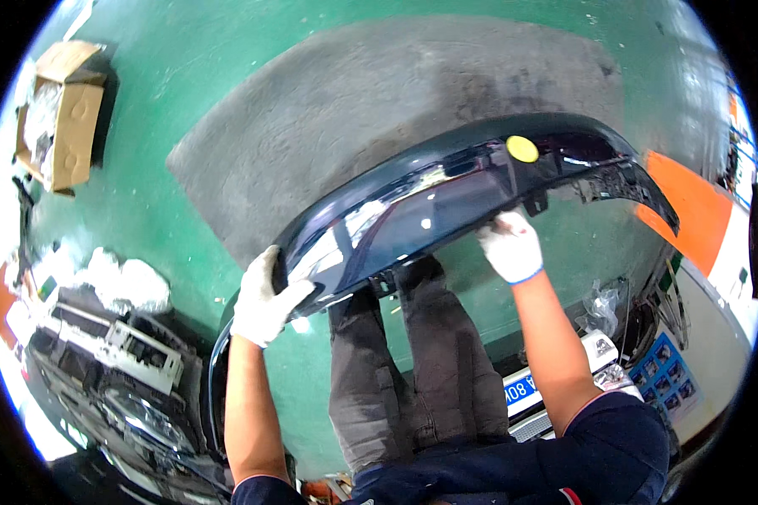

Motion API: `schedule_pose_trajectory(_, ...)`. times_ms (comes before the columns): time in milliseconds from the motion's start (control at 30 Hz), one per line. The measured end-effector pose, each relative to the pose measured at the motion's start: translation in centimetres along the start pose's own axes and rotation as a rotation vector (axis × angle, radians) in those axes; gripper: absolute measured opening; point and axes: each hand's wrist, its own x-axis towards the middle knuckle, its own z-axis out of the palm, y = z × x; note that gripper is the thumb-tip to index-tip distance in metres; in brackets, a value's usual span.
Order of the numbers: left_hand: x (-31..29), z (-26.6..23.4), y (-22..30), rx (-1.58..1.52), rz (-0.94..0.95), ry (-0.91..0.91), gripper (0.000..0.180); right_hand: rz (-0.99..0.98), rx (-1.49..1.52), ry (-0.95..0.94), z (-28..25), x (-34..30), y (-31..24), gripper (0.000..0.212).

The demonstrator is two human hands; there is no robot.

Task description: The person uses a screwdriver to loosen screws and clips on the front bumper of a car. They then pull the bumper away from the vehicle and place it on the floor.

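Note:
A glossy dark car bumper [429, 206] spans the middle of the view, tilted with its right end farther away. A round yellow disc [522, 149] sits on its face, right of the middle. My left hand [265, 303], in a white work glove, grips the bumper's left part, thumb across the glossy face and fingers at the edge. My right hand [511, 246], gloved the same way, holds the near lower edge right of the middle; its fingertips are hidden behind that edge. Brackets and clips show along the bumper's underside at right.
A grey mat [312, 118] lies on the green floor [160, 202] beyond the bumper. An open cardboard box [76, 135] stands far left. Car front parts [135, 370] are at lower left. An orange panel [691, 206] is at right, above a blue picture board [665, 379].

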Motion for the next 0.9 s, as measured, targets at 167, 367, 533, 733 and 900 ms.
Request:
schedule_pose_trajectory(167,-3.2,1.8,-0.6,0.212,0.085,0.113,0.1,0.191,0.443,-0.132,-1.5,-4.1,-4.0,0.014)
schedule_pose_trajectory(367,-2.4,1.1,-1.1,0.11,-0.054,0.052,0.099,-0.264,0.079,0.368,-3.1,2.5,-10.7,0.068)
schedule_pose_trajectory(533,0.0,-0.3,0.3,0.11,-0.152,-0.016,0.111,-0.206,0.003,0.324,-2.4,8.6,-13.2,0.046)
schedule_pose_trajectory(733,1.2,-0.8,0.9,0.032,-0.136,-0.043,0.097,-0.072,0.113,0.317,-1.1,11.5,-15.5,0.028)
schedule_pose_trajectory(900,1.8,-1.2,-0.2,-0.039,-0.069,0.009,0.096,-0.155,0.134,0.299,-1.4,12.3,-14.2,0.031)
